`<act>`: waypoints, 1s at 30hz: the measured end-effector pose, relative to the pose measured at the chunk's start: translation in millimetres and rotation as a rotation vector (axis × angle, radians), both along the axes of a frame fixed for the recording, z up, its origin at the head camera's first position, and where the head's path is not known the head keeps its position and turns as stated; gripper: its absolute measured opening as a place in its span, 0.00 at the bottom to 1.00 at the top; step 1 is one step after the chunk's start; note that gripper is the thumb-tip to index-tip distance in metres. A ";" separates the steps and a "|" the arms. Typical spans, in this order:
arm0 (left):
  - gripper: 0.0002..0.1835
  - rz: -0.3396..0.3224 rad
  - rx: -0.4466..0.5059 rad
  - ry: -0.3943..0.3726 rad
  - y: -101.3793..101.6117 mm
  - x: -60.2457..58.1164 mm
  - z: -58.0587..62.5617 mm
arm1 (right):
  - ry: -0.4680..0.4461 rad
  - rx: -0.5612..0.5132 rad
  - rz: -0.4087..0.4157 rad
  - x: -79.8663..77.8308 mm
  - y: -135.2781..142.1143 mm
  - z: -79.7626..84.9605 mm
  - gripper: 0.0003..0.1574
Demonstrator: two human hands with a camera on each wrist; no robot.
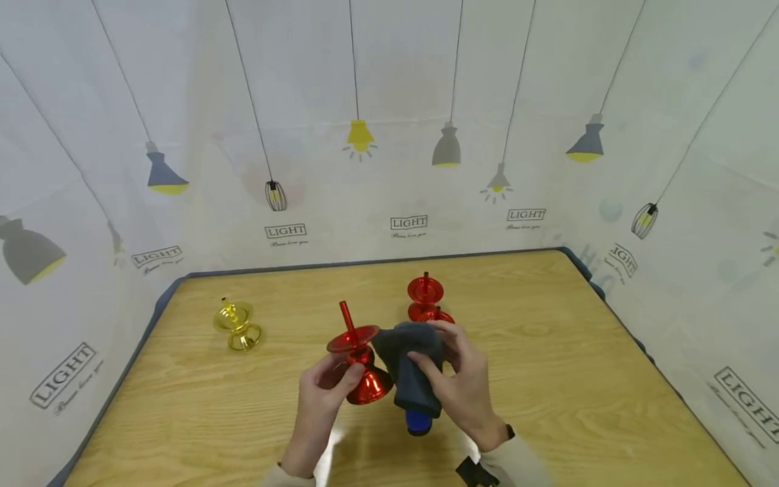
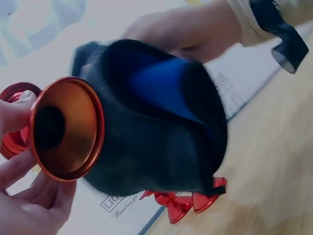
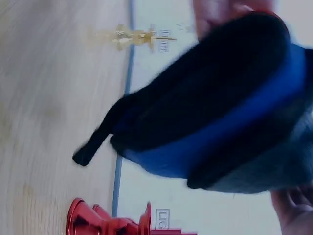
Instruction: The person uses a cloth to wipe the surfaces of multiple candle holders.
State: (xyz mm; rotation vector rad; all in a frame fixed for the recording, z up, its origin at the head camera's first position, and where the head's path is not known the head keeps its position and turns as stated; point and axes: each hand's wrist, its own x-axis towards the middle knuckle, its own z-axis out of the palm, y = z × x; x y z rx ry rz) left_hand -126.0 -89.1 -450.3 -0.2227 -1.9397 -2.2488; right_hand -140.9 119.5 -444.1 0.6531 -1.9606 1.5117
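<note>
My left hand [image 1: 319,399] grips a shiny red candlestick [image 1: 370,387] by its waist, its spike tilted up and left. In the left wrist view the hollow underside of its flared base [image 2: 85,129] faces the camera. A dark grey-blue cloth [image 1: 414,362] with a bright blue patch is held in my right hand [image 1: 468,389], thumb over the front and fingers behind. The cloth's left edge overlaps the dish and base of the candlestick. In the right wrist view the bunched cloth [image 3: 210,112] hides most of both hands.
Two more red candlesticks [image 1: 425,291] stand close together beyond my right hand, which partly covers one. A gold candlestick [image 1: 243,336] is at the left of the wood-grain table [image 1: 578,365]. White sheeting with printed lamps [image 1: 447,145] surrounds the table's back and sides.
</note>
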 end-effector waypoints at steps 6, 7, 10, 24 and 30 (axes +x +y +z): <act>0.12 0.131 -0.118 0.100 16.0 3.4 0.2 | 0.177 0.015 -0.015 7.6 -20.0 -3.4 0.31; 0.12 0.140 -0.113 0.113 17.6 3.8 0.3 | 0.205 0.030 -0.007 7.8 -21.6 -4.4 0.29; 0.14 0.185 -0.098 0.132 20.1 5.0 -0.1 | 0.230 0.086 0.022 7.2 -23.6 -6.8 0.26; 0.09 0.028 -0.026 0.058 10.3 6.4 -8.3 | -0.011 -0.059 0.236 -1.1 -16.1 -20.3 0.20; 0.12 -0.031 -0.005 -0.023 8.6 7.6 -6.5 | -0.114 -0.130 0.292 -5.2 -13.9 -29.2 0.18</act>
